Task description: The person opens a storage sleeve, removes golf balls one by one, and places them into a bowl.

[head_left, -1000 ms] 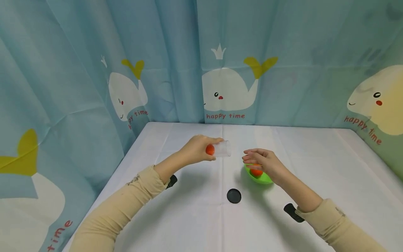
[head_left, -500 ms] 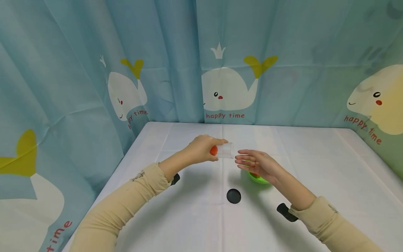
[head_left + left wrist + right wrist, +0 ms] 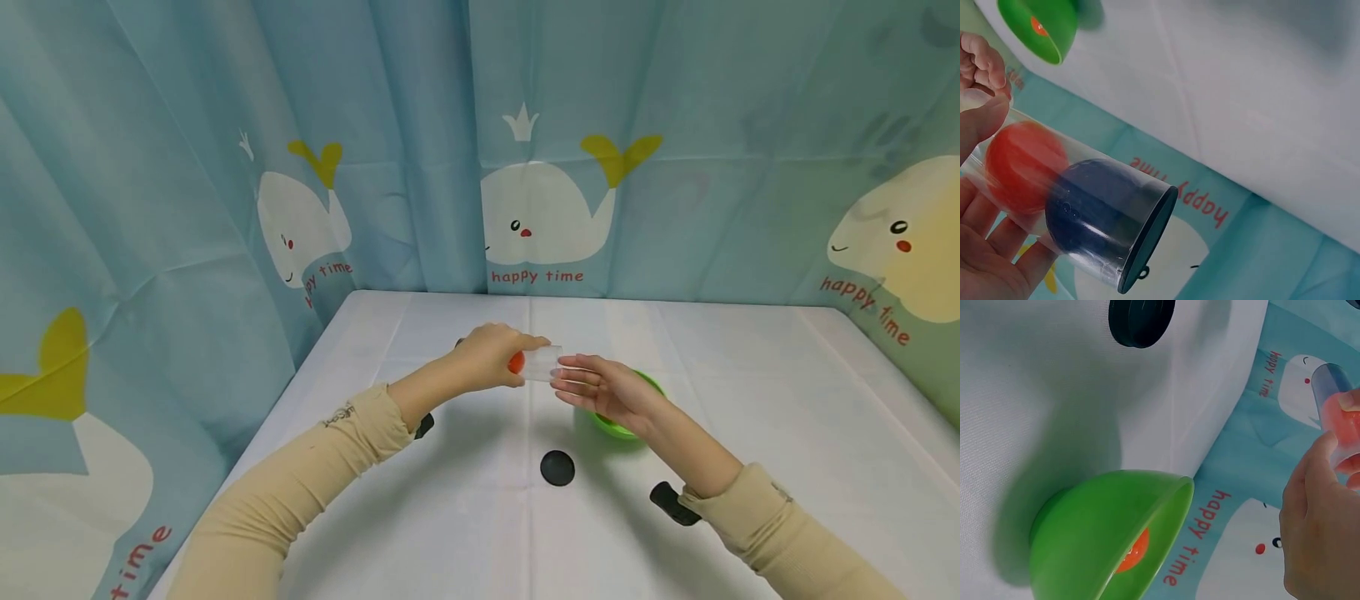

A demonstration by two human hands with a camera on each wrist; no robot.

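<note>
My left hand [image 3: 487,357] grips a clear plastic tube [image 3: 542,363] held sideways above the table. Inside it, the left wrist view shows an orange-red ball [image 3: 1025,165] beside a dark blue ball [image 3: 1085,206], which lies against the dark closed end. At the tube's other end is my right hand [image 3: 611,390], fingers extended and gripping nothing; whether the fingertips touch the rim I cannot tell. Below and behind that hand sits a green bowl [image 3: 1091,531], partly hidden in the head view. An orange ball [image 3: 1135,551] shows inside the bowl.
A round black lid [image 3: 557,468] lies on the white-covered table [image 3: 450,517], in front of the bowl. Blue curtains [image 3: 420,125] with whale prints stand along the back and left edges of the table.
The tube in my left hand has moved slightly right. My right hand has moved left, from above the bowl to the tube's end. The lid has stayed put.
</note>
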